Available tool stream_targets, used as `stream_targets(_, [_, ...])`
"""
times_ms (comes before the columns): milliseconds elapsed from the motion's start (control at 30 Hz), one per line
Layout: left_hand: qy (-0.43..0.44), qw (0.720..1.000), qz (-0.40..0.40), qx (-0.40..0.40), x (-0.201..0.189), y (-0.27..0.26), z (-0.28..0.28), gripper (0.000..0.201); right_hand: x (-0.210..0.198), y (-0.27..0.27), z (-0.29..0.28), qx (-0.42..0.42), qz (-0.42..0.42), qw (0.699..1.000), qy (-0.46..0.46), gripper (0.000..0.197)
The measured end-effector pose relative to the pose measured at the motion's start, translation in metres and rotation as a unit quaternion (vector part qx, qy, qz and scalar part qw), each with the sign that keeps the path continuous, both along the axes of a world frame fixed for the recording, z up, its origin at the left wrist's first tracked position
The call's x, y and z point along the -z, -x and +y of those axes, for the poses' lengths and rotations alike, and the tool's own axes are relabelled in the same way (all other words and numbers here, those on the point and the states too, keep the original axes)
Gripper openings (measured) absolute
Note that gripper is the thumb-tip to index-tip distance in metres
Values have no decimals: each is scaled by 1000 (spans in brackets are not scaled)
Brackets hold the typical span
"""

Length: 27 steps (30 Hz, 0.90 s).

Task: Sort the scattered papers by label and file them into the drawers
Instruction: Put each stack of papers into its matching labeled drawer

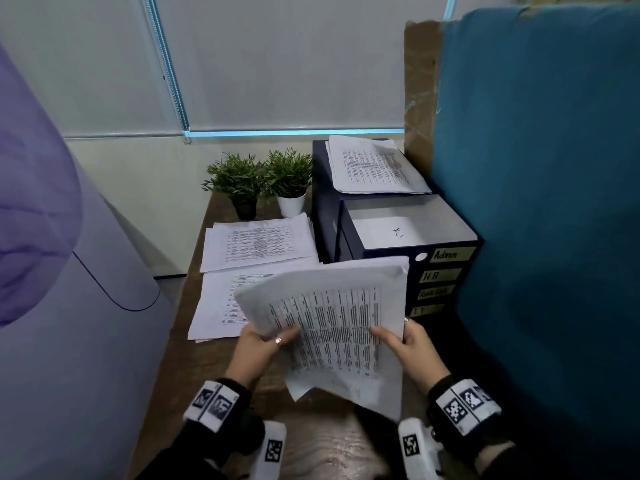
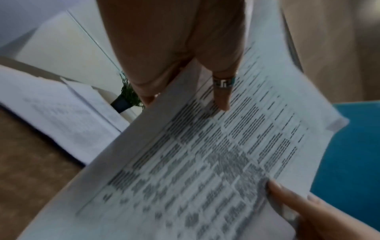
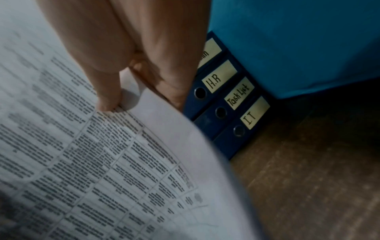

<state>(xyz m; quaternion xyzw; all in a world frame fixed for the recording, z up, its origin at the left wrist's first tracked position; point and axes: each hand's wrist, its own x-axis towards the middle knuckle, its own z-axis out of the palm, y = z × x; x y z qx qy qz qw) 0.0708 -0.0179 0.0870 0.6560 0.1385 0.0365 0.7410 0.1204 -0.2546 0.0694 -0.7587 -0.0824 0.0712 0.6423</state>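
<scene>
Papers (image 1: 332, 327) gripped by both hands; open Admin drawer (image 1: 408, 230) holds one sheet (image 1: 384, 232).

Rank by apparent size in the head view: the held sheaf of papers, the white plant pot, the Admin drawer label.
1. Held sheaf of papers, though nearest the camera.
2. White plant pot.
3. Admin drawer label; close to the pot, so unsure.

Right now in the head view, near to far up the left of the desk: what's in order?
Left hand gripping the held paper stack → near paper pile flat on the desk → second paper pile behind it → two potted plants, dark pot and white pot → white wall.
</scene>
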Motion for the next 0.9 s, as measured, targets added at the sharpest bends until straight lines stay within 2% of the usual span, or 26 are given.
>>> stream_targets(67, [23, 999, 32, 6, 10, 2, -12, 22, 7, 5, -5, 7, 32, 999, 15, 20])
stream_targets(133, [-8, 999, 41, 4, 8, 0, -16, 18, -1, 4, -12, 30, -2, 998, 54, 39])
stream_targets(200, [-112, 994, 10, -1, -3, -3, -15, 18, -25, -1, -21, 93, -92, 987, 93, 65])
stream_targets(267, [-238, 969, -57, 25, -23, -7, -12, 23, -59, -3, -30, 136, -213, 955, 156, 79])
stream_targets(333, [-340, 932, -92, 84, -44, -13, -14, 22, -93, 1, -33, 101, -278, 918, 263, 81])
stream_targets(400, [-386, 907, -87, 145, -63, -23, -19, 17, -114, 3, -35, -5, -215, 929, 302, 67])
stream_targets(467, [-416, 883, -86, 198, -80, -35, -24, 23, -120, 4, -36, -91, -99, 954, 269, 38])
stream_targets(567, [-431, 868, -113, 221, -105, -54, -26, 19, -109, 6, -44, -94, -13, 982, 161, 38])
stream_targets(700, [-438, 877, -151, 126, -119, -97, -10, 11, -101, 10, -64, 33, 32, 999, 1, 27])
stream_targets(800, [-471, 870, -138, 47, -116, -130, 6, 8, -100, 8, -72, 123, 42, 986, -109, 24])
stream_targets(900, [-437, 891, -125, -13, -108, -148, 14, 12, -104, 7, -76, 217, 53, 963, -149, 23])
